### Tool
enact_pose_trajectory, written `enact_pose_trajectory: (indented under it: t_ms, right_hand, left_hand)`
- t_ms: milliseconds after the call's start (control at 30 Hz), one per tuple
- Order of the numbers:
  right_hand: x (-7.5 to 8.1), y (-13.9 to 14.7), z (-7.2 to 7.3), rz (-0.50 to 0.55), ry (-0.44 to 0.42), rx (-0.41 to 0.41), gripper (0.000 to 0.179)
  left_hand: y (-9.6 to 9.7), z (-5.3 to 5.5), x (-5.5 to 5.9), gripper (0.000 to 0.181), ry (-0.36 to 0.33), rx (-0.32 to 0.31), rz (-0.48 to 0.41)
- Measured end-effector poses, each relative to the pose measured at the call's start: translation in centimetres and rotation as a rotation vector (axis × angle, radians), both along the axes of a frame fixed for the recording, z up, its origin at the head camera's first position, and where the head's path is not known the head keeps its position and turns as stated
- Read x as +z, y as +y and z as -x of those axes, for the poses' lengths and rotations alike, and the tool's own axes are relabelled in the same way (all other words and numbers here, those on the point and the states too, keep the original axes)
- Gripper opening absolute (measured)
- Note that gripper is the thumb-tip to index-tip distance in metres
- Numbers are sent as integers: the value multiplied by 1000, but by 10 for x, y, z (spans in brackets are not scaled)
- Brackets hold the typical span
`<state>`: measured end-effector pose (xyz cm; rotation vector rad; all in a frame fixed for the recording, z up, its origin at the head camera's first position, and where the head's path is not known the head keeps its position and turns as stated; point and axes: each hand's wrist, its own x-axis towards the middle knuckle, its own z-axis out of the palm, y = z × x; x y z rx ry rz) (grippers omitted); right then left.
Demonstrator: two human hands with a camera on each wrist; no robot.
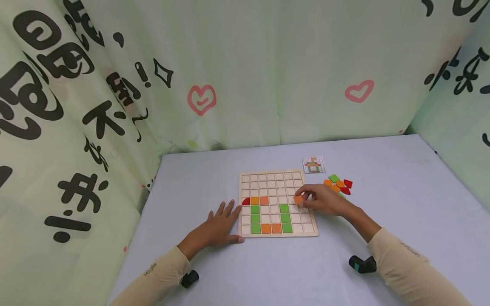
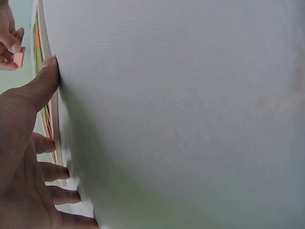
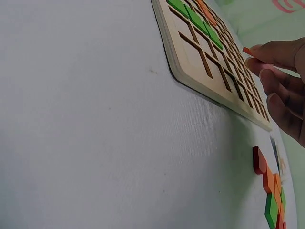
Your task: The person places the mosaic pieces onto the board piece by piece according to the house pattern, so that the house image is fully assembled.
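A wooden grid board (image 1: 279,236) lies on the table, with square recesses. Green square tiles (image 1: 255,218) form two columns in it, joined at the near row by two orange squares (image 1: 271,228). Farther up, a red rounded tile (image 1: 246,201) sits at the left edge beside two orange-toned squares (image 1: 259,200). My left hand (image 1: 219,228) rests by the board's left side, fingers spread and straight, thumb (image 2: 45,81) near its front corner. Between thumb and fingertips my right hand (image 1: 324,199) pinches an orange square tile (image 1: 298,199), held over the board's right part.
Loose green, orange and red tiles (image 1: 339,184) lie in a cluster right of the board. A small printed pattern card (image 1: 314,165) is behind the board's far right corner. Black wrist devices (image 1: 362,264) are at both sleeves. Curtains (image 1: 245,76) surround the table (image 1: 383,182).
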<state>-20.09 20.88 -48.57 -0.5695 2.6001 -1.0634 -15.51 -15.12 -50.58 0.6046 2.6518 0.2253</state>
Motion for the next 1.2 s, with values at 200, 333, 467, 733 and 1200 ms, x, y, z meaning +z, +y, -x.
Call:
enact_pose_trajectory:
  t_ms: [200,333,467,733,1200]
  right_hand:
    - [0,-15,6,10,-10,11,27]
    - [-1,-20,5,11,-2,20,30]
    - [-1,-25,6,10,0,28,31]
    - [-2,-33,10,46,-8,52,27]
    - [-14,-54,18,63,33,26,23]
  left_hand:
    - [-2,0,1,101,-3,3,0]
    - [0,-2,3,100,1,15,1]
    - [1,-3,4,100,3,19,5]
    - [2,-2,4,101,5,21,0]
    - [1,0,-2,101,12,13,-6]
